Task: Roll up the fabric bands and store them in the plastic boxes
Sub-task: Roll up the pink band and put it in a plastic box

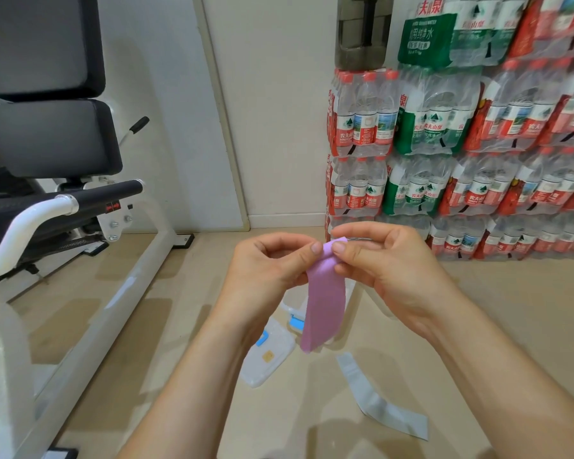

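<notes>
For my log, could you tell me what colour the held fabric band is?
Lilac fabric band, head view.

Left of the left hand (272,270) stands a white-framed gym machine (47,207) with black pads (57,137). Behind the right hand (388,260), shrink-wrapped packs of water bottles (461,127) stack high — red and green labels. Beyond and between the two rises a white wall (279,111). Below lies a glossy beige floor (511,309).
</notes>
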Available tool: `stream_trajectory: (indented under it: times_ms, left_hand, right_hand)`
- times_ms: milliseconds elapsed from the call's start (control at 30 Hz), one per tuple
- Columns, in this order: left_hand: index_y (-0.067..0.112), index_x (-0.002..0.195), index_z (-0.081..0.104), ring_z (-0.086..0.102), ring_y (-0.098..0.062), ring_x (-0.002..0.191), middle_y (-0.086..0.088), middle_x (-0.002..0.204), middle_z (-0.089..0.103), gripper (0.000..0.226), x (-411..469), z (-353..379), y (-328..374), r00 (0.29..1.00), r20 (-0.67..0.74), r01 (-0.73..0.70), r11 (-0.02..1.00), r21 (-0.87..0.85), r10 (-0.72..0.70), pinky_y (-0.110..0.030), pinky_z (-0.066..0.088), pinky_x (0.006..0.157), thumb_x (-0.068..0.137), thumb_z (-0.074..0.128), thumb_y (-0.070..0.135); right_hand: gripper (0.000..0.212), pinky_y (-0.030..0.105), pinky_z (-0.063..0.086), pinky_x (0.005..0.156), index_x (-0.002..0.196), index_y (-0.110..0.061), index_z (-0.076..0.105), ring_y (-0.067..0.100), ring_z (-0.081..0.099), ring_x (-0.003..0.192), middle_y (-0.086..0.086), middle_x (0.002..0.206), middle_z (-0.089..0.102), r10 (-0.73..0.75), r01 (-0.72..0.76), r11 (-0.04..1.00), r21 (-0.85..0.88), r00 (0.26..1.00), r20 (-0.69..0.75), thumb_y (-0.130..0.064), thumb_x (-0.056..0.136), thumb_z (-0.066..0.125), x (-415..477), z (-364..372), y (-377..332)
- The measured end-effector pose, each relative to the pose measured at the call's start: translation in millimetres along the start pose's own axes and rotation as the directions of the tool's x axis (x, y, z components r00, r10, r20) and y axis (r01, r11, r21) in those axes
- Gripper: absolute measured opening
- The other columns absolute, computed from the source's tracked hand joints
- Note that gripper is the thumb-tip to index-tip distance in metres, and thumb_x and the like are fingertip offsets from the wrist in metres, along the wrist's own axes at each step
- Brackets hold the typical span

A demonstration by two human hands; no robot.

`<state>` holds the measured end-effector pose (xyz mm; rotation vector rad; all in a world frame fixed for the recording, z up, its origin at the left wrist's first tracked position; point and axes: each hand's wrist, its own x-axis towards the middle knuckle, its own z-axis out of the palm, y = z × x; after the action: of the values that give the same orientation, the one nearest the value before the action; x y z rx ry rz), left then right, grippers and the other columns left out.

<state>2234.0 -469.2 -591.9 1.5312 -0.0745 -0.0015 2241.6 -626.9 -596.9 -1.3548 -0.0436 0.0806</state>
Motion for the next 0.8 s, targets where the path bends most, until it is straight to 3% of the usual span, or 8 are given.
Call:
stream_trajectory:
  times_ms: [167, 300, 533, 633, 800]
  left_hand:
    - [0.009, 0.075, 0.075, 0.070, -0.018, 0.070, -0.006, 0.072, 0.074, 0.021, 0.3, -0.3, 0.9, 0.999, -0.033, -0.020, 0.999, -0.025, 0.019, -0.033, 0.060, 0.073, 0.058, 0.078, 0.022]
    - [0.013, 0.072, 0.073, 0.069, -0.014, 0.067, -0.001, 0.067, 0.072, 0.009, 2.6, -1.3, -1.8, 0.998, -0.062, -0.028, 1.000, -0.004, 0.028, -0.026, 0.057, 0.067, 0.068, 0.079, 0.008]
    - [0.016, 0.070, 0.072, 0.067, -0.012, 0.068, 0.002, 0.066, 0.070, 0.018, 4.7, -2.0, -3.8, 0.997, -0.067, -0.043, 0.999, 0.003, 0.043, -0.020, 0.053, 0.064, 0.069, 0.078, -0.001]
    - [0.015, 0.073, 0.071, 0.067, -0.015, 0.072, 0.000, 0.072, 0.071, 0.020, 4.6, -3.1, -4.1, 0.999, -0.006, -0.034, 0.999, 0.004, 0.034, -0.021, 0.054, 0.068, 0.071, 0.076, -0.004]
    - [0.018, 0.093, 0.072, 0.063, -0.020, 0.073, -0.007, 0.082, 0.064, 0.035, 1.5, -5.1, -1.7, 0.986, 0.165, -0.052, 0.996, 0.078, 0.039, -0.025, 0.053, 0.071, 0.072, 0.073, -0.009]
  right_hand:
    - [0.008, 0.022, 0.057, 0.062, 0.088, -0.010, 0.074, 0.012, 0.068, 0.077, 0.006, 0.083, 0.074, 0.020, -0.018, 0.998, -0.053, 0.999, 0.039, -0.011, 0.085, 0.066, -1.8, 1.4, -0.8]
    - [0.011, 0.020, 0.056, 0.062, 0.092, -0.011, 0.073, 0.013, 0.067, 0.078, 0.009, 0.084, 0.072, 0.009, -0.008, 0.999, -0.048, 1.000, 0.023, -0.006, 0.085, 0.066, -1.6, 0.7, -0.2]
    - [0.017, 0.019, 0.055, 0.059, 0.095, -0.006, 0.068, 0.013, 0.068, 0.070, 0.015, 0.084, 0.074, 0.009, -0.010, 0.999, -0.034, 1.000, -0.025, 0.001, 0.080, 0.070, 1.2, -1.1, 2.2]
    - [0.015, 0.018, 0.054, 0.059, 0.095, -0.006, 0.070, 0.015, 0.067, 0.074, 0.022, 0.092, 0.073, -0.007, 0.005, 0.998, -0.066, 1.000, -0.026, 0.000, 0.082, 0.069, 1.5, -1.8, 3.9]
    - [0.021, 0.019, 0.053, 0.063, 0.104, -0.009, 0.072, 0.016, 0.064, 0.080, 0.014, 0.094, 0.074, -0.001, 0.000, 0.995, -0.103, 1.000, -0.010, -0.003, 0.084, 0.066, 2.6, -4.1, 4.7]
